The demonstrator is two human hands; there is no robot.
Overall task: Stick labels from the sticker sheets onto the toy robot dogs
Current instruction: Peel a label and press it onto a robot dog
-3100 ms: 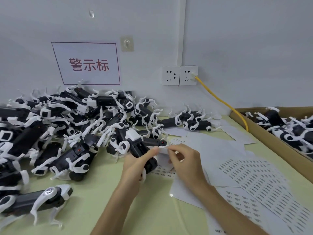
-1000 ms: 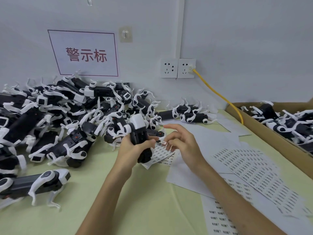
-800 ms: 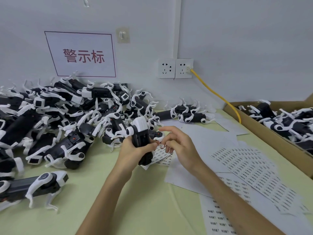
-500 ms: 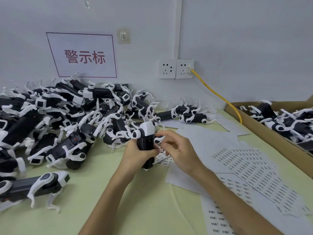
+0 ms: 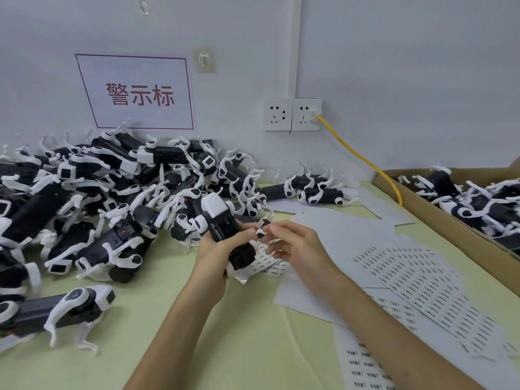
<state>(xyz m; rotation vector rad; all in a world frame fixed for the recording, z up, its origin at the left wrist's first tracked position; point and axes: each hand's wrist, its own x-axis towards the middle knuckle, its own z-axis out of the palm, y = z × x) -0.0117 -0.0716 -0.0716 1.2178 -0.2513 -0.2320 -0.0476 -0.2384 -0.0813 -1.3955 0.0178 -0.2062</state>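
Head view: L hand point(image 5: 216, 249) grips toy dog point(image 5: 225, 223), R hand point(image 5: 298, 249) pinches label point(image 5: 262, 222), dog pile point(image 5: 112, 192) behind.

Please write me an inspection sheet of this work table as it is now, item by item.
Surface: pale green table, partly under paper.
Job's things: toy robot dog in hand; sticker sheets spread at right; small label at the dog's side.
Clutter: pile of dogs at left; blank sheets behind the hands.
Grippers: left hand grips the dog; right hand has its fingers at the label, grip unclear.
Cables: yellow cable from wall socket down to the cardboard box's edge.
Surroundings: white wall with a sign; the box holds more dogs.
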